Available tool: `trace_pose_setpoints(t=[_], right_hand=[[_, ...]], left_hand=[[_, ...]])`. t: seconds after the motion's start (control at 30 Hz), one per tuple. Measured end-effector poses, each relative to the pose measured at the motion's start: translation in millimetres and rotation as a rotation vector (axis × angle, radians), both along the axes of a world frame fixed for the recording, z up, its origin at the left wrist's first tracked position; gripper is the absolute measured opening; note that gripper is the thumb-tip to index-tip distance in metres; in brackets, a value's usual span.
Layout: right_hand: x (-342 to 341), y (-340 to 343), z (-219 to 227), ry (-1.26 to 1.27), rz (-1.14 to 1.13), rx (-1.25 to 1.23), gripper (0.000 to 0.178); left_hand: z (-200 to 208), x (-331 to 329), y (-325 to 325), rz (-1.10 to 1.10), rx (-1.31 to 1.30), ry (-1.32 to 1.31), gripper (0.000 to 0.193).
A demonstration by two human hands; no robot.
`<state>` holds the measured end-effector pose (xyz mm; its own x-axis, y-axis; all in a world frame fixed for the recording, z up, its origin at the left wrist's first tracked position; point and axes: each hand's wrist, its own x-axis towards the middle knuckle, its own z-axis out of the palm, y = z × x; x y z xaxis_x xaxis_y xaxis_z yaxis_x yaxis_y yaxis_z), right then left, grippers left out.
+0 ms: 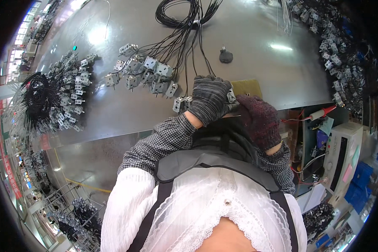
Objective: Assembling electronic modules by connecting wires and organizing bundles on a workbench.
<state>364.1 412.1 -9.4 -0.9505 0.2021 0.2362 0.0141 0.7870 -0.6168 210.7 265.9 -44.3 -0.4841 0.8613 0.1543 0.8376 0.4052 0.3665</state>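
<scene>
My left hand (210,98), in a grey striped knit glove, is closed around a small grey metal box-shaped part (231,96) at the table's front edge. Black cables run up from behind that hand. Close beside it on the right, my right hand (259,119) wears a dark maroon knit glove and has its fingers curled. A thin pale sliver (235,116) shows by its fingertips; what it belongs to is hidden. Behind both hands lies an olive-yellow pad (247,87). More metal box-shaped parts (149,71) on black cables lie to the left.
A coil of black cable (180,12) rests at the far middle. A small dark pouch-like object (226,56) sits on the metal table (273,69). Big bundles of cabled parts (71,92) fill the left, others the right edge. A pale electrical unit (342,157) stands lower right.
</scene>
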Motion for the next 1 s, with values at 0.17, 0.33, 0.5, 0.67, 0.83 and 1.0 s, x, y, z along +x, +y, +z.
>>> trace_pose_setpoints(t=[0.17, 0.33, 0.5, 0.67, 0.83, 1.0], right_hand=[[1.7, 4.1, 8.2, -0.116, 0.004, 0.101, 0.025], [-8.6, 2.2, 3.5, -0.129, -0.052, 0.099, 0.021], [-1.7, 3.1, 0.2, -0.123, -0.030, -0.014, 0.021], [2.2, -2.3, 3.3, -0.105, -0.072, -0.291, 0.021], [5.2, -22.5, -20.2, -0.206, 0.119, -0.659, 0.024], [-1.8, -12.9, -30.3, -0.161, 0.022, -0.593, 0.029]], left_hand=[[-2.4, 1.6, 7.5, -0.011, -0.045, -0.026, 0.059], [2.5, -0.8, 12.3, -0.048, -0.080, 0.025, 0.061], [-1.2, -1.2, 2.3, -0.057, -0.054, -0.012, 0.058], [4.7, -0.2, -23.1, 0.065, 0.150, -0.235, 0.079], [9.7, -4.6, -53.6, -0.012, -0.201, -0.120, 0.064], [-2.0, -6.7, -55.9, -0.103, 0.024, -0.219, 0.056]])
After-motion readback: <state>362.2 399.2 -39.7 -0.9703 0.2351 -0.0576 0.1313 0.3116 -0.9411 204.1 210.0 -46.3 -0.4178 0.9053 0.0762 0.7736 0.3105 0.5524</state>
